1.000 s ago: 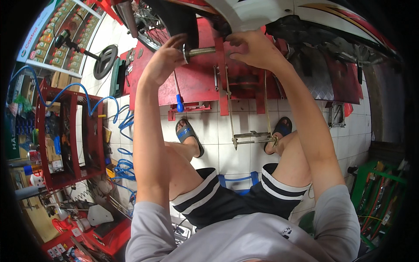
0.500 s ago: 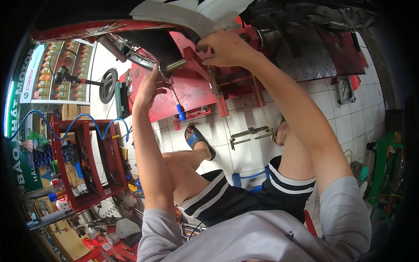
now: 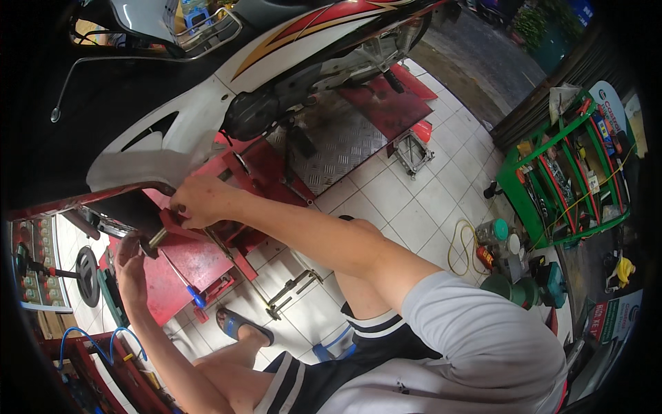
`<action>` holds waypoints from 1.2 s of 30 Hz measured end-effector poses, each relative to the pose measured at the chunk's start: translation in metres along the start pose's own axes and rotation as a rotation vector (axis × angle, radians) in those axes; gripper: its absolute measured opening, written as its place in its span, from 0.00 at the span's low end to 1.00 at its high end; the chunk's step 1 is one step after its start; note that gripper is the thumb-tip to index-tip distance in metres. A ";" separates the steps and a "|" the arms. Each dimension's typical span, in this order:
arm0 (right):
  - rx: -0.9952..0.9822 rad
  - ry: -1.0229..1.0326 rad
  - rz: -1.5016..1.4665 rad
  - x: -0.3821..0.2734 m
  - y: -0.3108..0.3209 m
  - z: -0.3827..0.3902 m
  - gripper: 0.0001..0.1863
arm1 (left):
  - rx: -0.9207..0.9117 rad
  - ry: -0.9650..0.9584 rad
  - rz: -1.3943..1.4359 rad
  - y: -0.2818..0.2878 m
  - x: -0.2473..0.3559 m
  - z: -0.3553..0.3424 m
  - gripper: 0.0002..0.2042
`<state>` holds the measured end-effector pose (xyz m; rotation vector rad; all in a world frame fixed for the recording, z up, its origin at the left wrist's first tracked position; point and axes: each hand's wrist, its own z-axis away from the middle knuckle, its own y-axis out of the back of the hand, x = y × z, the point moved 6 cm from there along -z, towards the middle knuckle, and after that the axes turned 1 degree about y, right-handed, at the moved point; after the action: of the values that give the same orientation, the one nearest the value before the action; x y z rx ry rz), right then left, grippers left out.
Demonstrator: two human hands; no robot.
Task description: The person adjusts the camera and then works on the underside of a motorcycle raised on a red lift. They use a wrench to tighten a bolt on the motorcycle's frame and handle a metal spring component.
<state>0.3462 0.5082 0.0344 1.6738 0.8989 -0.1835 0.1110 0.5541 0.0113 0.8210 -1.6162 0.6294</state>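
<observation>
My left hand [image 3: 131, 270] has its fingers curled at the dark outer end of a short brass-coloured metal rod [image 3: 158, 239]. The rod sticks out from a red upright bracket [image 3: 174, 224] under the motor scooter [image 3: 165, 148]. Over the top of that bracket is my right hand [image 3: 207, 200], fingers bent inward and thumb close to them; what they grip is hidden. A screwdriver with a blue handle [image 3: 196, 298] lies just right of my left hand, at the edge of the red lift platform [image 3: 200, 259].
A metal stand-like frame [image 3: 293, 293] is on the tiles by my feet. To the right stand a green tool rack [image 3: 514, 200] and a jar with a green lid [image 3: 491, 231]. A red shelf cart [image 3: 89, 359] with a coiled blue hose [image 3: 103, 355] is at lower left.
My view has swung to the right, bringing the green rack and the street into sight. My left hand has closed in on the rod's end; my right hand stays at the red bracket.
</observation>
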 end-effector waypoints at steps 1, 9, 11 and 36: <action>-0.005 0.004 0.001 -0.002 0.001 -0.002 0.17 | 0.114 0.060 0.044 0.013 -0.006 0.004 0.22; -0.058 0.001 0.034 -0.005 -0.007 -0.008 0.25 | 0.149 0.160 -0.121 -0.002 -0.017 0.016 0.27; -0.071 -0.016 0.008 0.009 -0.003 -0.002 0.26 | 0.127 0.200 0.193 -0.029 0.002 0.006 0.33; -0.037 -0.032 0.125 -0.001 -0.010 -0.010 0.28 | 0.300 0.702 -0.003 -0.007 -0.031 0.025 0.29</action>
<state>0.3356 0.5172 0.0308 1.6817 0.7670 -0.1075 0.1041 0.5362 -0.0241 0.7035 -0.8927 1.0382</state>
